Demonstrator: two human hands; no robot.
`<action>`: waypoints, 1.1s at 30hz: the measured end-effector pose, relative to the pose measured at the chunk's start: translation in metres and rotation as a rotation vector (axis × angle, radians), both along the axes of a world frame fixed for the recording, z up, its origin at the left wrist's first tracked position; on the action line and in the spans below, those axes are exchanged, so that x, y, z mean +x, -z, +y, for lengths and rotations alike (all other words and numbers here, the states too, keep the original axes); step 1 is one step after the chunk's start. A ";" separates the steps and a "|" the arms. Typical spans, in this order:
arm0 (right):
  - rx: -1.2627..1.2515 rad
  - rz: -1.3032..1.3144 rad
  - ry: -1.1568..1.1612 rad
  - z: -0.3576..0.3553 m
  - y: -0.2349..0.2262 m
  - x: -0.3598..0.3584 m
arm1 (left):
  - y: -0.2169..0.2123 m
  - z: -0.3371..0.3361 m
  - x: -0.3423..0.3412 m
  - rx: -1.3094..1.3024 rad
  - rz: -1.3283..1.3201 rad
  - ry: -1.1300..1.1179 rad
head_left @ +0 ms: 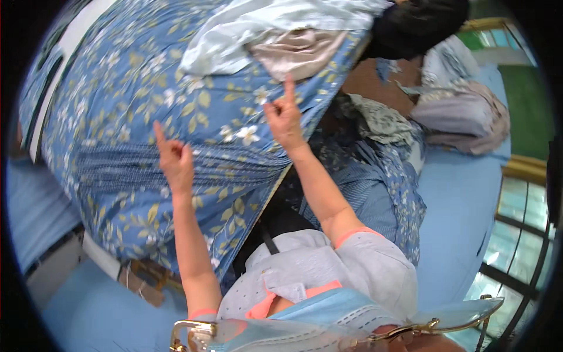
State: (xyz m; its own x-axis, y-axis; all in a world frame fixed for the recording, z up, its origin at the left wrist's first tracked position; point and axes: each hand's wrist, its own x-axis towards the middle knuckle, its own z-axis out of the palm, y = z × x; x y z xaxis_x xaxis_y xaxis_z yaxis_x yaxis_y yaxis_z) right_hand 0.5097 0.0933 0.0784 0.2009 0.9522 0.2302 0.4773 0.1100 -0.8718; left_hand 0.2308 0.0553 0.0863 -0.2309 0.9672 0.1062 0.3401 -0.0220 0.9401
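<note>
A large blue cloth [176, 105] printed with white flowers and green leaves is spread out before me. A gathered, small-patterned band [117, 164] runs across it and puckers toward the right edge. My left hand [177, 167] is over the left part of this band, index finger stretched out and the other fingers curled. Farther right, my right hand [284, 122] points forward above the floral cloth, its index finger also extended. I see nothing held in either hand; whether the fingertips touch the cloth I cannot tell. Beyond the right hand lie a pale beige cloth [299, 53] and a white cloth [234, 38].
Crumpled dark and patterned garments [375, 176] are heaped at my right. Folded grey and beige clothes [463, 117] rest on a light blue surface [454, 205]. A black item [416, 26] is at the far right; a dark-barred window [522, 234] stands at the right edge.
</note>
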 end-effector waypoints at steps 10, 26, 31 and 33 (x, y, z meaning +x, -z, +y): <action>-0.049 0.014 0.011 -0.005 -0.023 -0.006 | -0.001 -0.004 -0.001 -0.047 -0.093 -0.020; -0.263 -0.023 -0.381 -0.036 0.010 -0.064 | 0.048 -0.058 -0.102 0.028 0.452 -0.460; -0.129 -0.240 -0.521 -0.051 0.028 -0.118 | 0.048 -0.044 -0.089 0.142 0.822 -0.154; -0.104 -0.252 -0.577 -0.053 0.035 -0.129 | 0.051 -0.039 -0.092 0.186 0.883 -0.034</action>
